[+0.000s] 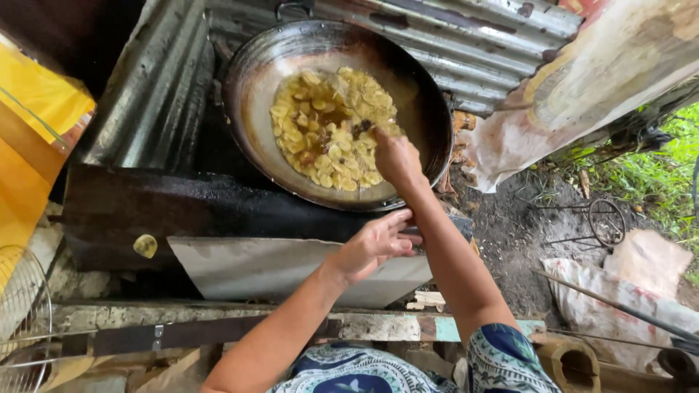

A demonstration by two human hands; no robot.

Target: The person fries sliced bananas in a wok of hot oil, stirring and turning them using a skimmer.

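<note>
Blackened steel makes up the big round wok (429, 109), which sits tilted against grey corrugated metal sheeting (480, 44) and serves as the landmark for all else. Inside the wok, pale yellow round slices (331, 135) lie in a heap in dark amber oil; they look like banana or plantain chips, mostly light, with a few browner ones near the heap's centre. By that colour they seem only partly fried.

Reaching over the wok's near rim, the right hand (397, 156) is closed around something at the near right edge of the heap; whether it pinches slices or the end of a tool cannot be told. Just below the wok's near rim, the left hand (375, 244) rests with fingers loosely bent on the edge of a dark soot-covered slab (182, 211), touching a dark handle-like piece there; whether it truly grips this is unclear.

One stray yellow slice (145, 246) lies on that slab, well left of and below the wok. Right of the wok, bare earth (510, 233) and green grass (655, 175) show. Far left of the wok hangs a yellow plastic sheet (29, 124), with a wire mesh basket (22, 306) beneath it.
</note>
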